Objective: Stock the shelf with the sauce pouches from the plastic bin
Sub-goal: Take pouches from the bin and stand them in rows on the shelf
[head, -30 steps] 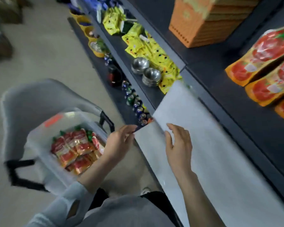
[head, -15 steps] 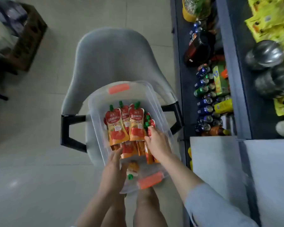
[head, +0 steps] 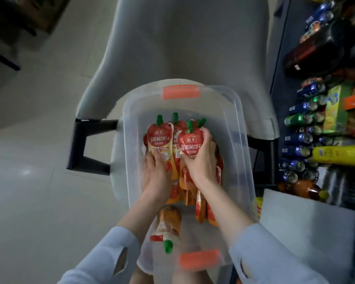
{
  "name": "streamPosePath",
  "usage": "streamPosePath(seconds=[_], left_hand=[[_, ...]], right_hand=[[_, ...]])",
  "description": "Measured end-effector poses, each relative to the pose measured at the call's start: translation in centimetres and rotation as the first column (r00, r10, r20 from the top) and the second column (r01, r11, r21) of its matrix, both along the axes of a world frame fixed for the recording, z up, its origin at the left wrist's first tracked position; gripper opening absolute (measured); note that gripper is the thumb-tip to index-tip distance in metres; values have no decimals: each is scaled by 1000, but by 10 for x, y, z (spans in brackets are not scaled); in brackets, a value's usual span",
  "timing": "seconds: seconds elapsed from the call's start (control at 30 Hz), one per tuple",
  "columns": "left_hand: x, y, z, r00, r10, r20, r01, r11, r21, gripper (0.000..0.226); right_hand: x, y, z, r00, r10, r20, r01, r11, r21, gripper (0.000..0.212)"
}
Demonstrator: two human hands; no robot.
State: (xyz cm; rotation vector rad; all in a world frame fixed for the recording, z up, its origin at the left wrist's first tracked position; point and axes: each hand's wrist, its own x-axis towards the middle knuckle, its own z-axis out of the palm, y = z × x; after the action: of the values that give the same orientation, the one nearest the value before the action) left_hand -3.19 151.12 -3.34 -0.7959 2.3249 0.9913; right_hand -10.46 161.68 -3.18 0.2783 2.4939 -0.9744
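A clear plastic bin [head: 236, 128] with orange handles sits on a grey chair and holds several red and orange sauce pouches with green caps. My right hand [head: 201, 160] grips one sauce pouch [head: 190, 143] near its top, lifted slightly over the pile. My left hand [head: 155, 173] lies on the lower part of another pouch [head: 159, 140] on the left of the pile, fingers closing around it. One pouch [head: 168, 224] lies apart at the bin's near end, cap towards me.
The grey chair [head: 184, 44] has black arms on both sides of the bin. At the right, a dark shelf unit [head: 279, 83] holds several cans, bottles and boxes. A pale flat board [head: 307, 232] lies at the lower right. Tiled floor spreads to the left.
My view swung from the shelf down to the bin. Both hands dropped into the bin; the right one has taken hold of a pouch and the left has settled on another.
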Motion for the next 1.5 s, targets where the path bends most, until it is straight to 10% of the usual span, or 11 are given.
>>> streamPosePath(seconds=[0.4, 0.63, 0.9, 1.5], left_hand=[[-7, 12, -2, 996, 21, -85, -32, 992, -125, 124], [-11, 10, -2, 986, 141, -93, -139, 990, 32, 61], [-1, -3, 72, 948, 316, 29, -295, 844, 448, 53], [25, 67, 307, 953, -108, -282, 279, 677, 681, 27]], right_hand=[[35, 48, 16, 1000, 1, -26, 1, 998, 61, 58], [43, 62, 26, 997, -46, 57, 51, 995, -91, 61], [60, 83, 91, 892, -310, 330, 429, 811, -399, 40], [193, 162, 331, 562, -827, -31, 660, 470, -586, 27]])
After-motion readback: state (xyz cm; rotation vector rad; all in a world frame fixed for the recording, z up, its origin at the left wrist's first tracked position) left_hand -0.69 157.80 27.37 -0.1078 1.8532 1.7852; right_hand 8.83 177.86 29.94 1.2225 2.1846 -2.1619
